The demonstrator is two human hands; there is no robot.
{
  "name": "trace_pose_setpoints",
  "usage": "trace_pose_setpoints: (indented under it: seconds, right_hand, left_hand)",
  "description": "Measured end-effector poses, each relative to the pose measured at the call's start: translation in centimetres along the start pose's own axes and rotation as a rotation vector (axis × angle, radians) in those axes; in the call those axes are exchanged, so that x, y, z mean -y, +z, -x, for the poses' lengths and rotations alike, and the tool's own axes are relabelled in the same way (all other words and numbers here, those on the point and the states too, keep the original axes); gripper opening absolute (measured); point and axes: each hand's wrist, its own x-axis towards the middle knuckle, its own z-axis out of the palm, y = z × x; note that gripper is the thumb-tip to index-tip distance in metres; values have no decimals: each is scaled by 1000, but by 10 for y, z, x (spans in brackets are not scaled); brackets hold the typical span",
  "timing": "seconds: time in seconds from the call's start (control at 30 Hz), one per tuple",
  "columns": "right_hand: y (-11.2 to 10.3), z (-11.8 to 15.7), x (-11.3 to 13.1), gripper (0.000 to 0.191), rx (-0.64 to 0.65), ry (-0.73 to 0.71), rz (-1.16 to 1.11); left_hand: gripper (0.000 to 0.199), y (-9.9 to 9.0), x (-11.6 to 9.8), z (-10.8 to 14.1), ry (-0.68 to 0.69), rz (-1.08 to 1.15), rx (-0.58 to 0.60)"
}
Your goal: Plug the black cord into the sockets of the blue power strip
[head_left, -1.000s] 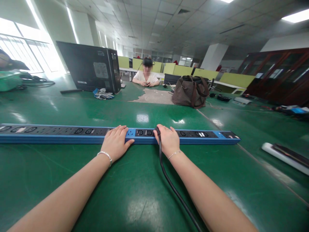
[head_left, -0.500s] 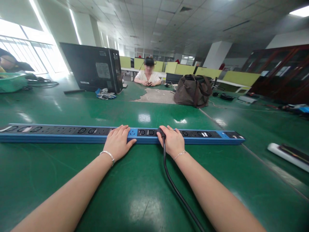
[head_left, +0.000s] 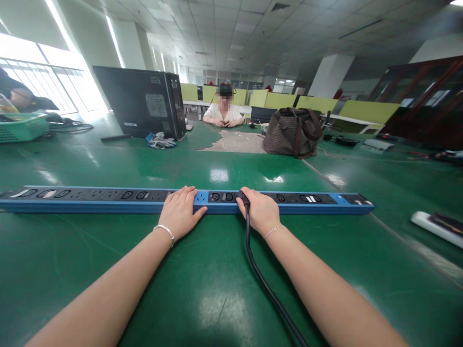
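A long blue power strip (head_left: 220,209) with black socket panels lies across the green table (head_left: 173,299). My left hand (head_left: 181,210) wraps over the strip left of its middle, fingers on top and thumb along the near edge. Right of the middle, my right hand (head_left: 259,208) is closed on a black plug (head_left: 243,196) at the strip's top face. The plug's tip is hidden, and part of the strip lies under both hands. From the plug a thick black cable (head_left: 265,284) runs down toward the front edge of the view.
Behind the strip stand a black computer case (head_left: 137,103), gloves (head_left: 161,140) and a brown bag (head_left: 291,132). A person (head_left: 223,113) sits across the table. A green basket (head_left: 23,129) is at the left, a white bar-shaped object (head_left: 434,229) at the right.
The view has shifted slightly, so the strip and both hands appear a little farther right. Both hands keep the same hold on the strip and the plug.
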Motion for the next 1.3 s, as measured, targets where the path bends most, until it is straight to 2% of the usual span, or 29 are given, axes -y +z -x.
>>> trace_pose_setpoints:
  seconds: [0.27, 0.57, 0.73, 1.03, 1.3]
  right_hand:
    - [-3, -6, -1, 33, 77, 70, 12]
    - [12, -1, -3, 33, -38, -41, -21]
    - [15, 2, -2, 35, -57, -31, -22]
    - [0, -5, 6, 29, 57, 84, 19]
    - [15, 0, -1, 32, -47, -12, -84]
  left_hand:
    - [57, -1, -1, 0, 3, -37, 7]
    - [57, -1, 0, 0, 4, -25, 4]
    - [56, 0, 0, 1, 7, -8, -2]
    - [56, -1, -1, 1, 0, 2, 2]
    - [56, -2, -2, 2, -1, 18, 3]
